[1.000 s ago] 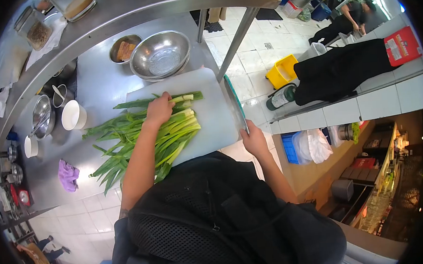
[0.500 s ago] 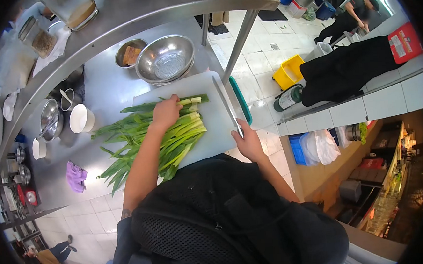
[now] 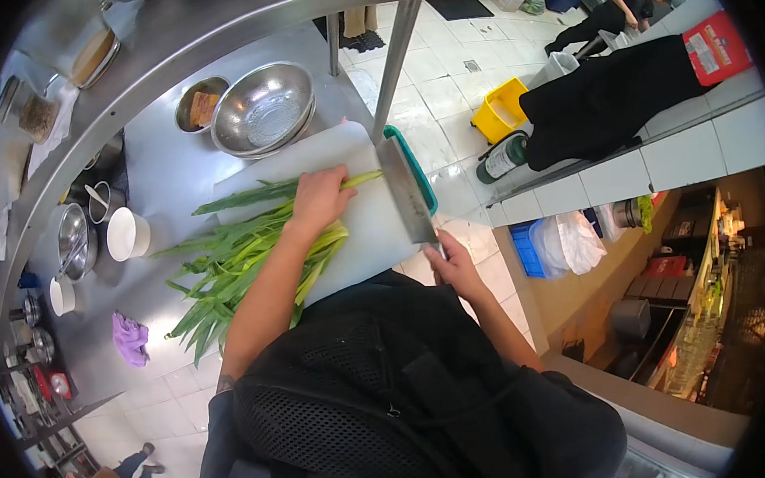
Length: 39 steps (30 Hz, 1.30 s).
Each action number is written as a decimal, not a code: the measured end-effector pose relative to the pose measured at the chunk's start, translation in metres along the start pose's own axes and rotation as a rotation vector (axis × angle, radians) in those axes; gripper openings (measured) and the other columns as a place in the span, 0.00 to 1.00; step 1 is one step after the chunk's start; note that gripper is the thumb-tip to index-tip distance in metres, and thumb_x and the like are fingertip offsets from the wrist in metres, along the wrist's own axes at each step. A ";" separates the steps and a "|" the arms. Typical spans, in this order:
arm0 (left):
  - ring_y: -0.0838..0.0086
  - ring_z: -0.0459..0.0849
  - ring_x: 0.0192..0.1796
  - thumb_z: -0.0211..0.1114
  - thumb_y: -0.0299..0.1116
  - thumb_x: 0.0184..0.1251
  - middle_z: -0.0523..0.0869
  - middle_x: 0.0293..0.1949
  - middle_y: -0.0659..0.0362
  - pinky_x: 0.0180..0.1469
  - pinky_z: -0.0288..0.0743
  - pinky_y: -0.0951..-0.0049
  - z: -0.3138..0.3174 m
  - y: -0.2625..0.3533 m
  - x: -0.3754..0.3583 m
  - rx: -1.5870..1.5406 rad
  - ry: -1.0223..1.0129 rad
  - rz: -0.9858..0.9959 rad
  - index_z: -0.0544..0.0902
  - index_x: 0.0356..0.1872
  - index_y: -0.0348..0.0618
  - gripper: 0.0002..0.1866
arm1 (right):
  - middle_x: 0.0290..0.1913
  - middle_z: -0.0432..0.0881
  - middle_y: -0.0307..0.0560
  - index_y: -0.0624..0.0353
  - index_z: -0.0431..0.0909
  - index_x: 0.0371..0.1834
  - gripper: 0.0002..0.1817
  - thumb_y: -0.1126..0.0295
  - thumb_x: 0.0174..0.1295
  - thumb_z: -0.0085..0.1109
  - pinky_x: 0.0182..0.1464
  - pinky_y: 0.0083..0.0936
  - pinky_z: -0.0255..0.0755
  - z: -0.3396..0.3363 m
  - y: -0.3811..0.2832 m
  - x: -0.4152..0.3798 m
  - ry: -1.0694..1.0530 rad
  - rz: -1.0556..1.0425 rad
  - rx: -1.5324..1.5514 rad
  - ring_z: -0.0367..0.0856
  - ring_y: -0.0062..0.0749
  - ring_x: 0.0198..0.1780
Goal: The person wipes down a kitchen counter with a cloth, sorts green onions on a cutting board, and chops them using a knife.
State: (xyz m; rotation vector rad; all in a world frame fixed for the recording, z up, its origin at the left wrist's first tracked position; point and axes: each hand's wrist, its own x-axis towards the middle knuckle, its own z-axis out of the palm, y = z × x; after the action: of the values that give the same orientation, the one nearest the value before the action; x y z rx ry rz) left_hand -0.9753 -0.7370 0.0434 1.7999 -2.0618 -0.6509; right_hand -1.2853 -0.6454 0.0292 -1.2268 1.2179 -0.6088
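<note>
My left hand is closed around a single leek, whose pale end points right past my fingers. The leek lies along the upper part of a white cutting board, its green leaves trailing left. Below it, a pile of leeks covers the board's left side and hangs past its edge, partly behind my left forearm. My right hand grips the handle of a cleaver. The broad blade shows at the board's right edge, close to the leek's pale tip.
Metal bowls stand behind the board, beside a smaller bowl with a brown block. White cups and a purple cloth lie left. A steel shelf arches overhead. A green bin sits beyond the board; a person bends farther off.
My left hand has drawn one leek rightward, apart from the pile. The cleaver has turned from edge-on to show its broad side. The whole view has shifted slightly.
</note>
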 end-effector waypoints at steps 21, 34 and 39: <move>0.61 0.81 0.55 0.72 0.31 0.59 0.85 0.45 0.59 0.58 0.66 0.55 -0.002 0.007 -0.011 0.211 0.207 0.138 0.82 0.45 0.48 0.13 | 0.23 0.71 0.35 0.58 0.74 0.67 0.18 0.69 0.76 0.57 0.15 0.23 0.65 -0.024 -0.042 -0.005 0.181 0.150 -0.018 0.70 0.20 0.13; 0.63 0.80 0.53 0.67 0.28 0.59 0.85 0.44 0.61 0.57 0.67 0.55 -0.001 -0.001 -0.015 0.335 0.314 0.199 0.83 0.46 0.49 0.13 | 0.24 0.72 0.35 0.59 0.73 0.73 0.24 0.69 0.74 0.60 0.17 0.20 0.64 -0.023 -0.036 0.004 0.115 0.028 -0.167 0.69 0.17 0.15; 0.59 0.82 0.51 0.73 0.33 0.58 0.85 0.42 0.58 0.58 0.66 0.55 -0.005 -0.010 -0.011 0.251 0.292 0.120 0.82 0.43 0.46 0.13 | 0.24 0.71 0.35 0.58 0.74 0.71 0.24 0.70 0.73 0.61 0.18 0.20 0.63 -0.012 -0.044 -0.003 0.039 0.038 0.024 0.68 0.16 0.16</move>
State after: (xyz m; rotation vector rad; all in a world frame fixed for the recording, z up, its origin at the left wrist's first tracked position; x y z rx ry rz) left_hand -0.9626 -0.7283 0.0431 1.7573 -2.0986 -0.0899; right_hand -1.2866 -0.6600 0.0727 -1.1737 1.2609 -0.6202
